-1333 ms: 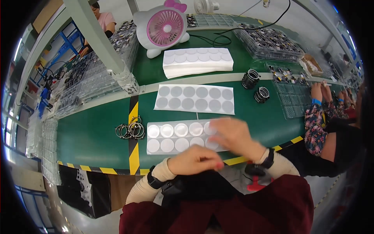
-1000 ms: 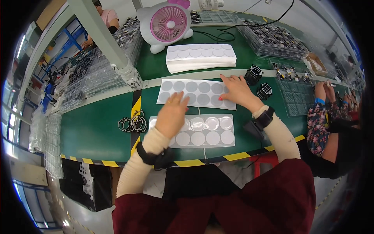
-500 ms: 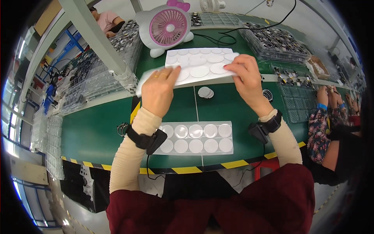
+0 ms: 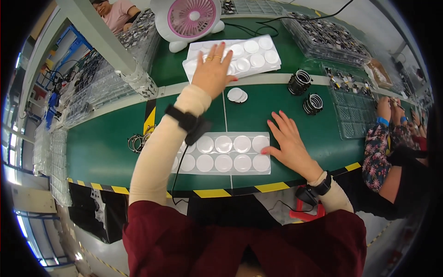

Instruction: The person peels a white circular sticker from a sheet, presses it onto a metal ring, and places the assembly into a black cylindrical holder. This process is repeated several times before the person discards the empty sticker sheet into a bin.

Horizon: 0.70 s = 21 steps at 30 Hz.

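The left hand (image 4: 211, 74), fingers spread, lies over a stack of white paper sheets (image 4: 251, 57), the uppermost askew and patterned with white circles. Below on the green table (image 4: 110, 154), a translucent rectangular sheet (image 4: 224, 153) carries two rows of glossy white discs (the left end is hidden). The right hand (image 4: 293, 147), also splayed, has its thumb at that sheet's right edge; contact is unclear.

Glossy white disc sheet (image 4: 224, 153), smooth green tabletop (image 4: 101, 152), clear plastic tray (image 4: 351, 113), shiny metal rings (image 4: 143, 140), cream cloth sleeve (image 4: 154, 154)
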Tool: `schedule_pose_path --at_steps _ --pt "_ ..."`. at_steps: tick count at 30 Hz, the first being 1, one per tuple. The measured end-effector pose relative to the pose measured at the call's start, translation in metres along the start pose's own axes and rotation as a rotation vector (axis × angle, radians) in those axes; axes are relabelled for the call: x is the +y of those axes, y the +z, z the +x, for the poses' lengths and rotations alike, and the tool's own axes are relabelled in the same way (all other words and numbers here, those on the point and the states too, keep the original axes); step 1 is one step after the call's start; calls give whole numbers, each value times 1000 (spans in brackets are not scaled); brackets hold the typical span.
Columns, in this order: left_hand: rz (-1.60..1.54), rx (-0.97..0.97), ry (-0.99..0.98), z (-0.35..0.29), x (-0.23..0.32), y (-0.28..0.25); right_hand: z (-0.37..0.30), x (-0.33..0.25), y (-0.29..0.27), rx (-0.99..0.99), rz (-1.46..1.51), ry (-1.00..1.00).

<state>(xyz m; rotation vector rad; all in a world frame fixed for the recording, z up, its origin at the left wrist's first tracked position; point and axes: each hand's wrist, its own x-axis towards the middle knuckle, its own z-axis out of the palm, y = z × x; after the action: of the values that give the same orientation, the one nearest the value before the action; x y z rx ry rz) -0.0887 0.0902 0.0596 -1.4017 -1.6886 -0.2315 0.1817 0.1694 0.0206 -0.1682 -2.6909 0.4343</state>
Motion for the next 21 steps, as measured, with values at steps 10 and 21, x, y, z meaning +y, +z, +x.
schedule_pose_path --at_steps 10,21 --pt "-756 -713 -256 -100 82 -132 7 -13 -5 -319 529 214" --pt "-839 -631 -242 -113 79 -127 3 -21 -18 -323 472 -321"
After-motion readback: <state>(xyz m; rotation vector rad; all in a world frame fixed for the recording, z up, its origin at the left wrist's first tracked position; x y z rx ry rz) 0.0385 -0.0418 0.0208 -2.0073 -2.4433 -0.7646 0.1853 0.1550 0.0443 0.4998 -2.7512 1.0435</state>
